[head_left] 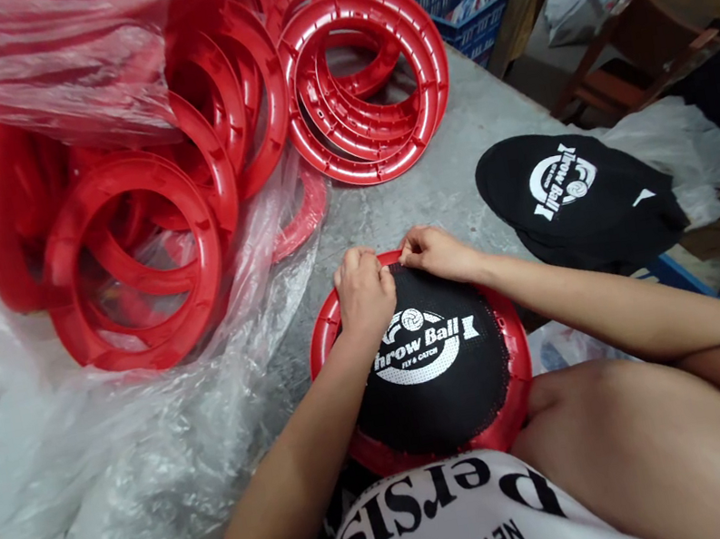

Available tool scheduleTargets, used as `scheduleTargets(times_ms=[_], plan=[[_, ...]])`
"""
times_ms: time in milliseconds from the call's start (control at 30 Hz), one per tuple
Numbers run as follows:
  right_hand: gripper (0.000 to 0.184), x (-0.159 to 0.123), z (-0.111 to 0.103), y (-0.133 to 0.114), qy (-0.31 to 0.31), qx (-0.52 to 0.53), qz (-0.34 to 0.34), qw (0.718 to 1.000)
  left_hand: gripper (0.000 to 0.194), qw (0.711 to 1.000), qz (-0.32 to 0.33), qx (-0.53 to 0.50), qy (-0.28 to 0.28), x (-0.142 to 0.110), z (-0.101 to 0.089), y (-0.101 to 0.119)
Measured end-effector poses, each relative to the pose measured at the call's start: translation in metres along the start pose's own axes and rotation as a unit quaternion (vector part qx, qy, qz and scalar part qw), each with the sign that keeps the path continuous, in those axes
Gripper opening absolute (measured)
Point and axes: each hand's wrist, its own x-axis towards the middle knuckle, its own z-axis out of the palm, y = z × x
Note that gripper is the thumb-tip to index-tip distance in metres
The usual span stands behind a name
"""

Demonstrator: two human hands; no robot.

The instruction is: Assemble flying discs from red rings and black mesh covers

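Fabric disc (452, 406) inside ring (518, 353), near centre; left hand (365, 292) and right hand (434, 252) at far rim, left and right; plastic bag (134, 445) along left, bagged rings (203, 240) in it; stacked rings (371, 171) far centre on table (444, 195), right of bagged rings; loose fabric discs (600, 216) right; crate (473, 32) far right, chair (659, 40) nearer, further right

Before us, a head-worn camera looks forward and steeply down, close over the black disc (448, 406), its wide view taking in the shirt (445, 527) on the disc's near side, red rings (377, 167) and a blue basket (464, 29) beyond.
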Motion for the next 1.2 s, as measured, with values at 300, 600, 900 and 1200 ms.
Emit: scheduleTargets(times_ms=[300, 600, 900, 1200], plan=[[0.008, -0.001, -0.003, 0.006, -0.017, 0.133, 0.039, 0.99, 0.014, 0.996, 0.018, -0.082, -0.027, -0.008, -0.009, -0.008], [0.015, 0.002, -0.004, -0.003, 0.089, 0.355, 0.088, 0.926, 0.019, 0.994, -0.025, -0.102, 0.011, -0.005, -0.009, -0.007], [0.007, 0.007, 0.003, -0.009, -0.044, 0.115, -0.083, 0.989, 0.018, 0.994, -0.017, -0.104, 0.016, -0.005, -0.009, -0.012], [0.012, 0.018, 0.014, -0.003, -0.031, 0.023, -0.09, 0.995, 0.014, 0.994, -0.034, -0.095, 0.032, 0.0, -0.003, -0.016]])
